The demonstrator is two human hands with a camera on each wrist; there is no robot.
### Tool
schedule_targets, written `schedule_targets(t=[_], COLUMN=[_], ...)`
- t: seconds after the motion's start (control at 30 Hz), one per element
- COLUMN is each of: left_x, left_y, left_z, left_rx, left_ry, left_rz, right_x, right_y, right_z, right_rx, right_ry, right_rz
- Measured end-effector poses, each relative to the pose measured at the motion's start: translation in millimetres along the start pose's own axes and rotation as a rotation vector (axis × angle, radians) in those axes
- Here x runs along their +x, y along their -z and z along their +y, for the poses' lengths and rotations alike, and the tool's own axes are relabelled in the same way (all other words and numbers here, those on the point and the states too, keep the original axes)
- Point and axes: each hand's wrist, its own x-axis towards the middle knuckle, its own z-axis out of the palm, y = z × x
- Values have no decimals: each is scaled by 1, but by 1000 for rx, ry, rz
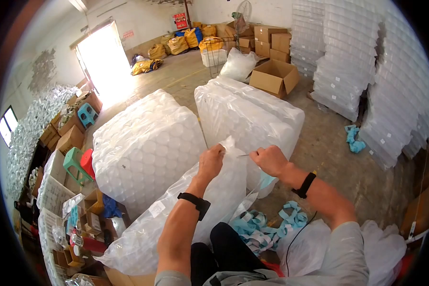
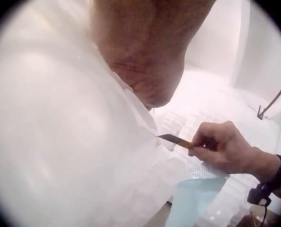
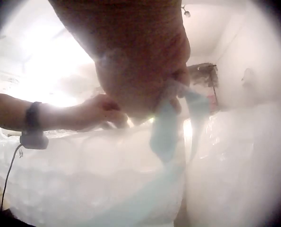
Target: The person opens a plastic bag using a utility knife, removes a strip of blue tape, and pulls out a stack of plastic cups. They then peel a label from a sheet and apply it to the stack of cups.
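Observation:
My left hand (image 1: 210, 162) grips the bunched top of a clear plastic bag (image 1: 226, 188), which lies slanting over my lap with rounded clear pieces inside. My right hand (image 1: 272, 160) holds a utility knife (image 2: 177, 141). In the left wrist view its blade points at the plastic, the tip right at the bag's edge. A light blue strip (image 3: 165, 135) hangs from the right hand in the right wrist view. Ahead stand two big wrapped bundles, one on the left (image 1: 148, 143) and one on the right (image 1: 248, 112).
Loose blue strips (image 1: 260, 229) are heaped on the floor by my knees. Left of me are a green stool (image 1: 76, 164), a red stool (image 1: 87, 162) and a cluttered crate shelf. Tall stacks of clear trays (image 1: 341, 62) stand at right, beyond an open cardboard box (image 1: 274, 78).

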Motion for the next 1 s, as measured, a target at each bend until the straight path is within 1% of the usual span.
schedule_targets(t=[0.03,0.07,0.1,0.13,0.17,0.2,0.27,0.33,0.37,0.4,0.43,0.47,0.5,0.53,0.57,0.6,0.63,0.67,0.7,0.73,0.77,0.8,0.83,0.87,0.9,0.97,1.0], left_x=[1,1,2,3,1,1,2,2,4,5,8,11,15,15,13,11,9,3,-8,-23,-41,-62,-85,-106,-124,-157,-170], left_y=[1,3,14,18,18,17,15,18,20,21,25,31,39,47,55,65,74,80,83,86,92,92,91,88,89,80,79], left_z=[-4,-9,-2,0,-1,-3,-8,-13,-18,-29,-33,-37,-34,-25,-16,3,20,35,48,64,83,93,107,115,130,133,133], left_rx=[-64,-64,-164,-263,-262,-242,-219,-319,-317,-304,-291,-287,-276,-265,-261,-192,-121,-114,-84,-52,-134,-193,-237,-322,-363,-576,-632], left_ry=[52,51,157,266,270,239,201,189,191,182,173,176,182,188,191,155,118,118,23,-72,1,52,156,167,224,284,321], left_rz=[52,49,87,128,130,137,136,157,158,124,93,98,155,211,211,247,285,284,273,259,161,50,-25,-43,-72,-19,6], right_x=[-6,-10,-16,-24,-31,-35,-42,-54,-59,-63,-66,-69,-72,-76,-79,-81,-83,-85,-83,-80,-77,-76,-72,-63,-55,-44,-38], right_y=[0,-1,1,6,9,10,9,-3,-9,-8,-2,4,11,19,24,26,26,27,28,29,28,18,20,25,27,27,29], right_z=[4,7,6,0,-7,-13,-23,-31,-35,-41,-48,-55,-59,-64,-69,-75,-81,-88,-97,-108,-119,-127,-138,-150,-162,-182,-191], right_rx=[26,53,52,124,198,200,253,305,354,357,454,552,557,713,868,874,1020,1168,1175,1391,1609,1633,1645,1741,1838,1892,1863], right_ry=[-13,-27,-27,-50,-74,-74,-160,-203,-240,-237,-276,-316,-311,-403,-496,-495,-578,-662,-660,-684,-704,-662,-660,-659,-655,-605,-538], right_rz=[30,62,63,82,98,98,93,111,130,130,169,206,205,147,87,88,87,85,88,171,257,253,252,273,289,288,260])
